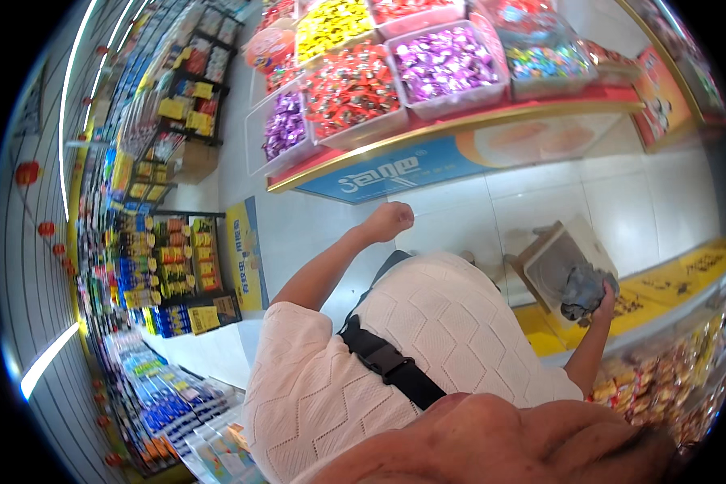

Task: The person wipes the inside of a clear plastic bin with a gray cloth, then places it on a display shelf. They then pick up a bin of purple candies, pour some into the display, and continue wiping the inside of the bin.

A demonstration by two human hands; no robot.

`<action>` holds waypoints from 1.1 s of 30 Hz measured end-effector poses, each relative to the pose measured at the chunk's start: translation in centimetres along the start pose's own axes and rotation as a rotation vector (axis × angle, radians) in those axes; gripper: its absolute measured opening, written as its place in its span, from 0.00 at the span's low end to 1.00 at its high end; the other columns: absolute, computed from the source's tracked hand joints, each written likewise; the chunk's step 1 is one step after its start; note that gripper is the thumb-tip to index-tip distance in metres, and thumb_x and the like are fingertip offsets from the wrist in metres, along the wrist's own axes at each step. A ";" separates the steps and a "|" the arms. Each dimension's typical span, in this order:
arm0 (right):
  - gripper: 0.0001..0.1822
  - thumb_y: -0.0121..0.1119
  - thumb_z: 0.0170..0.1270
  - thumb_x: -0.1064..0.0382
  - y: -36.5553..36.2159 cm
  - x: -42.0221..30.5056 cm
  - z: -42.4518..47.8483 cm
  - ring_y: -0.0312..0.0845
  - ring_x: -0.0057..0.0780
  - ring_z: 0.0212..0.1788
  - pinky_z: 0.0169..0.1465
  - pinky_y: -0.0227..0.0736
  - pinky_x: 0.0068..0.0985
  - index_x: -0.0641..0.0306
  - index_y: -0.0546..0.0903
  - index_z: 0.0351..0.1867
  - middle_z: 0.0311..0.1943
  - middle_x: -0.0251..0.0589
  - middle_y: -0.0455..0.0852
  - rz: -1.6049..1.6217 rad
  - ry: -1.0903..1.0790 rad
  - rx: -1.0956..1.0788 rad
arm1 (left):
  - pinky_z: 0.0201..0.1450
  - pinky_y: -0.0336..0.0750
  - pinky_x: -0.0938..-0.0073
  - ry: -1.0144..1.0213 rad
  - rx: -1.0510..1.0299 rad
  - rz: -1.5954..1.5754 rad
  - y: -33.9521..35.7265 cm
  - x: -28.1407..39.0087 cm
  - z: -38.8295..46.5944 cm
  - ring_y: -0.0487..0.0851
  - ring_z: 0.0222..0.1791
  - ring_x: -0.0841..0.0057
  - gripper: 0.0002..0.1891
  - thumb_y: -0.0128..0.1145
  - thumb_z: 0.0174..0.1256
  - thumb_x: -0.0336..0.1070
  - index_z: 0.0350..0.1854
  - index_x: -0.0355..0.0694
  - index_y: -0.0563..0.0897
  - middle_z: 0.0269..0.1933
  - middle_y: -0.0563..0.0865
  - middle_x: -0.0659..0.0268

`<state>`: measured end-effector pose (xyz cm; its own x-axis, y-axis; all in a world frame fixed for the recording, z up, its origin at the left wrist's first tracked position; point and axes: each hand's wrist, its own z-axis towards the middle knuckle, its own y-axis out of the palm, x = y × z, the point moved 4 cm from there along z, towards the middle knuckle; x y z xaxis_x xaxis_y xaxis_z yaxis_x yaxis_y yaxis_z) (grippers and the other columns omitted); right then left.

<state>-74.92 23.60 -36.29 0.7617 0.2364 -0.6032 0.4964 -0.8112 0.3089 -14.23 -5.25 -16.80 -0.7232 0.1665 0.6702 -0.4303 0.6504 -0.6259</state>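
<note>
My right hand (608, 296) grips a crumpled grey cloth (584, 289), which hangs in folds above a small beige stool (535, 266). Whether the cloth touches the stool top, I cannot tell. In front of my body, my left hand (390, 221) is loosely curled with nothing visible in it. It hovers over the tiled floor, just short of the candy display's blue front panel (375, 175). Open plastic bins stand on that display, among them one of red-wrapped candies (351, 88) and one of light purple candies (444, 60).
Yellow-wrapped candies (333, 24) fill a bin farther back. Shelves of packaged goods (169, 254) line the left side. On the right, a yellow strip with writing (659, 290) edges another display of wrapped snacks (647, 375). A black strap (393, 363) crosses my torso.
</note>
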 end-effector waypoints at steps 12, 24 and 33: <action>0.07 0.59 0.62 0.59 0.5 6.0 5.6 0.64 0.29 0.18 0.21 0.59 0.28 0.58 0.75 0.35 0.22 0.34 0.71 -0.362 0.218 0.201 | 0.42 0.80 0.66 -0.278 0.750 0.112 -21.5 -18.3 1.4 0.88 0.35 0.65 0.09 0.61 0.58 0.34 0.37 0.36 0.87 0.33 0.89 0.55; 0.05 0.53 0.67 0.62 28.8 9.4 2.4 0.77 0.28 0.21 0.21 0.70 0.24 0.60 0.74 0.37 0.25 0.35 0.78 -0.643 0.216 -0.006 | 0.72 0.49 0.31 -0.311 0.736 0.547 -33.6 -28.6 7.1 0.58 0.75 0.48 0.34 0.69 0.51 0.49 0.65 0.58 0.77 0.72 0.67 0.51; 0.09 0.57 0.66 0.60 44.6 10.5 0.0 0.78 0.28 0.21 0.19 0.71 0.25 0.63 0.77 0.40 0.27 0.41 0.81 -0.875 0.036 0.013 | 0.69 0.56 0.33 -0.456 0.723 0.449 -39.2 -37.4 4.2 0.65 0.70 0.48 0.30 0.69 0.45 0.48 0.55 0.48 0.82 0.65 0.73 0.50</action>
<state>-44.80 -10.09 -28.86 0.1224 0.7934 -0.5963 0.9042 -0.3368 -0.2625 27.43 -40.08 -19.07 -0.9760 -0.1144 0.1851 -0.1813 -0.0429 -0.9825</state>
